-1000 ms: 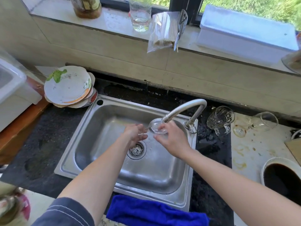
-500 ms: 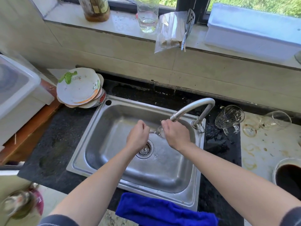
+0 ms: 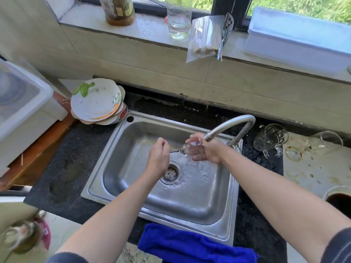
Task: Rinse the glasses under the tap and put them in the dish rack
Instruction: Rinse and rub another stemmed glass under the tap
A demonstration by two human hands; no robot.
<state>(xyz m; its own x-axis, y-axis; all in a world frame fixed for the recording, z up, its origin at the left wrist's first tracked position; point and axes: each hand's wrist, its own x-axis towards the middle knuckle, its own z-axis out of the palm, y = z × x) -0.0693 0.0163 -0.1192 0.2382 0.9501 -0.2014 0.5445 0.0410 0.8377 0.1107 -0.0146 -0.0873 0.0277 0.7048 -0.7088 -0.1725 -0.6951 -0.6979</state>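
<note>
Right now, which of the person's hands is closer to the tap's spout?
The right. The right hand cups the wine glass bowl just under the tap spout; the left hand holds the stem farther left, above the drain.

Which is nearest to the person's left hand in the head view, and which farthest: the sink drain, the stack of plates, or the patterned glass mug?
1. Sink drain, just below the left hand.
2. Stack of plates, at the sink's far-left corner.
3. Patterned glass mug, right of the tap.
</note>
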